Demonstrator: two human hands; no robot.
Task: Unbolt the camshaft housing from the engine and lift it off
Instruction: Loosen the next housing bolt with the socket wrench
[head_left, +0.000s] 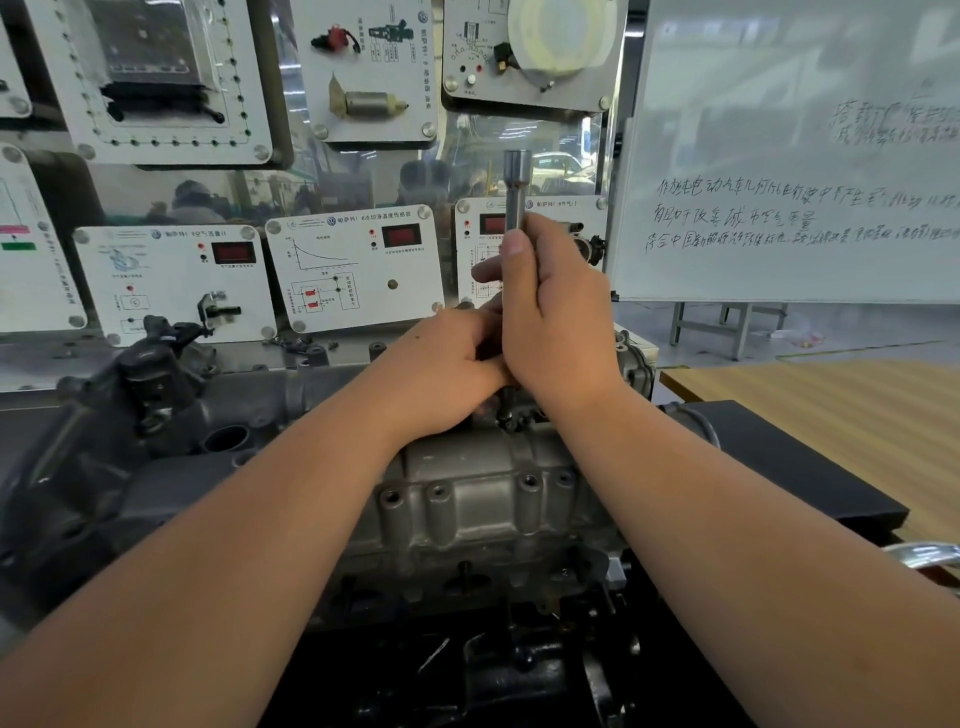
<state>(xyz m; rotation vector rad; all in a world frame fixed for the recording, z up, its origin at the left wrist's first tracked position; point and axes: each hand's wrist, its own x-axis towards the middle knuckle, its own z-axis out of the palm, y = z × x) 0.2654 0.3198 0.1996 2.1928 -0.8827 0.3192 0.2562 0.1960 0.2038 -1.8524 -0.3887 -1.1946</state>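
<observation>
Item: camshaft housing, bolted atop the engine, centre of view. Our right hand grasps the upright socket wrench; our left hand curls round its lower end at the bolt. We judge it best to keep the tool square on the head and turn steadily, lest it slip.

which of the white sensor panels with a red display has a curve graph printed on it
The middle panel in the lower row, left of the hands. It alone carries a falling curve graph; the panel to its left shows none.
</observation>
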